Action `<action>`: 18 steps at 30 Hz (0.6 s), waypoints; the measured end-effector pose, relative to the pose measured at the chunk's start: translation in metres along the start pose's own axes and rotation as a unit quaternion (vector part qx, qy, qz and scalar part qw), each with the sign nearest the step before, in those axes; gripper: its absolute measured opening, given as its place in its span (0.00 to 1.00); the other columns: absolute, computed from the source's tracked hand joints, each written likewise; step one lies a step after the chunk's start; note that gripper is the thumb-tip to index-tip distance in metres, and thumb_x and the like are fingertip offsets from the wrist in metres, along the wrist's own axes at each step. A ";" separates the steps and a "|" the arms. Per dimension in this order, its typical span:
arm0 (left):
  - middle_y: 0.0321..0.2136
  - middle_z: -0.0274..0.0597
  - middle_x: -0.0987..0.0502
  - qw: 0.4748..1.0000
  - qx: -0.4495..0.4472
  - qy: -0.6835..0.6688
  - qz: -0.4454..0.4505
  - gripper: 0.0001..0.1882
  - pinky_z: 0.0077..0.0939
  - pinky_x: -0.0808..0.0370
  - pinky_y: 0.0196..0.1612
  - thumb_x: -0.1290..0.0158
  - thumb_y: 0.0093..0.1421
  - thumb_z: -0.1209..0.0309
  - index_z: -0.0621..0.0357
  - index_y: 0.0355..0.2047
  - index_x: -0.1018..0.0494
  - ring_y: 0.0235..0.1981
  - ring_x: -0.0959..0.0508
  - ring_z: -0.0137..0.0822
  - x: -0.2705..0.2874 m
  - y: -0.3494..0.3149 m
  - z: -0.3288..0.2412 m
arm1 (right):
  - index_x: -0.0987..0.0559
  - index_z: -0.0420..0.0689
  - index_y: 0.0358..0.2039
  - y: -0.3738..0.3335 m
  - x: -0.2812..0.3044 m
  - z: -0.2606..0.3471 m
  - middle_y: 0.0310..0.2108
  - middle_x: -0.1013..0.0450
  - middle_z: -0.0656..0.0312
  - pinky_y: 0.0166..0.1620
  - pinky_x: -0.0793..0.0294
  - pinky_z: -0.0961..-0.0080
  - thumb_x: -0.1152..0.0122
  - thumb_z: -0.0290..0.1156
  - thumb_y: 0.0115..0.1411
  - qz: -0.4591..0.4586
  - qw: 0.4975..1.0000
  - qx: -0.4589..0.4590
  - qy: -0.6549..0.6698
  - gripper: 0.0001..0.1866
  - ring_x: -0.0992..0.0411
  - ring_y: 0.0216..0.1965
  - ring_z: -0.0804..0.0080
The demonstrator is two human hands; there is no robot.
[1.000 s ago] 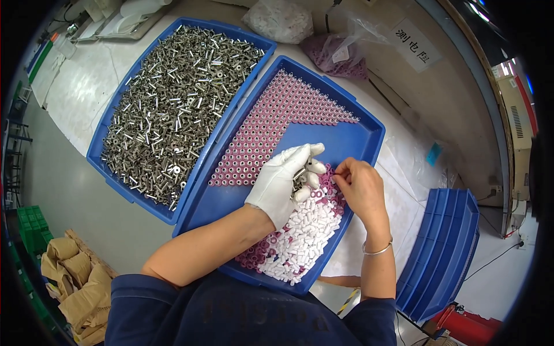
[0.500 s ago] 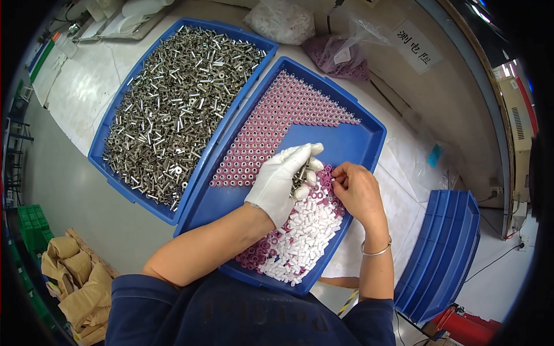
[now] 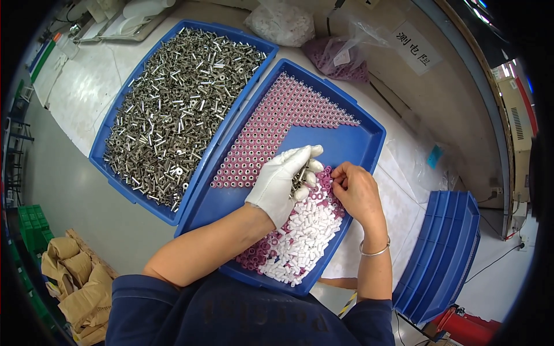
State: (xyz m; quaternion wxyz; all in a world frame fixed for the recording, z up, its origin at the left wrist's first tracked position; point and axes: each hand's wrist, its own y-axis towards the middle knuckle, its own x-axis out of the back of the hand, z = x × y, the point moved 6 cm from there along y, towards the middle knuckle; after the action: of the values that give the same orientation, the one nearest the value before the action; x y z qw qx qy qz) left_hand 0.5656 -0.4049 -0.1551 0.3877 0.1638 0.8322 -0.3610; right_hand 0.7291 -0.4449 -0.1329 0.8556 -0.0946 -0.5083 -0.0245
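Right hand (image 3: pixel 359 193) shifted a touch, pink rows (image 3: pixel 271 127) look the same
Left hand (image 3: pixel 276 181) (white glove) is curled round a bunch of pins (image 3: pixel 298 179), mid-frame, same spot as a second ago. The bare one, just to its right, has slid a hair left and its fingers seem bent more, tips at the purple rings (image 3: pixel 325 178); can't tell if one's pinched. White tubes (image 3: pixel 309 230) are heaped below, lower part of the blue tray (image 3: pixel 326 139). Rows higher up in it haven't visibly grown, so I'd guess this is still the picking-up bit, nothing placed. Loads more pins fill the other tray (image 3: pixel 133 199), upper left, next to it on the bench (image 3: pixel 401 213).
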 end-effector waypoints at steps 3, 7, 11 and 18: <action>0.32 0.35 0.23 1.000 0.009 0.002 0.001 0.14 0.09 0.38 0.17 0.51 0.72 0.64 0.59 0.51 0.28 0.25 0.27 0.19 0.001 0.000 0.002 | 0.20 0.38 0.32 -0.002 0.000 0.001 0.24 0.24 0.61 0.34 0.28 0.75 0.36 0.19 0.49 -0.006 1.000 0.005 -0.007 0.08 0.30 0.25 0.69; 0.32 0.35 0.23 1.000 0.010 -0.002 0.002 0.14 0.09 0.38 0.17 0.51 0.72 0.64 0.59 0.51 0.28 0.24 0.27 0.19 0.001 0.000 0.003 | 0.20 0.38 0.31 -0.001 0.001 0.004 0.24 0.24 0.61 0.35 0.28 0.75 0.36 0.19 0.49 0.006 1.000 -0.001 -0.005 0.06 0.30 0.25 0.69; 0.32 0.35 0.22 1.000 0.007 -0.004 -0.004 0.13 0.09 0.38 0.16 0.50 0.71 0.65 0.59 0.50 0.27 0.24 0.27 0.18 0.000 0.002 0.004 | 0.20 0.38 0.29 0.000 0.008 0.009 0.25 0.24 0.61 0.35 0.28 0.75 0.36 0.19 0.50 -0.017 0.999 -0.027 0.035 0.05 0.29 0.26 0.69; 0.34 0.37 0.21 0.999 -0.013 0.014 -0.037 0.10 0.09 0.37 0.17 0.50 0.71 0.66 0.57 0.49 0.27 0.24 0.26 0.19 0.009 0.004 -0.003 | 0.20 0.41 0.28 0.021 -0.001 0.026 0.26 0.24 0.59 0.38 0.29 0.70 0.37 0.24 0.54 -0.076 0.992 0.039 0.095 0.02 0.29 0.29 0.62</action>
State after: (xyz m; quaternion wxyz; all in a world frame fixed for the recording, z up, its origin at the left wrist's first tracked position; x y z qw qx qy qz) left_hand 0.5604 -0.3999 -0.1625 0.3648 0.1330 0.8477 -0.3616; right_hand 0.7092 -0.4194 -0.1242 0.8987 -0.0196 -0.4312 -0.0782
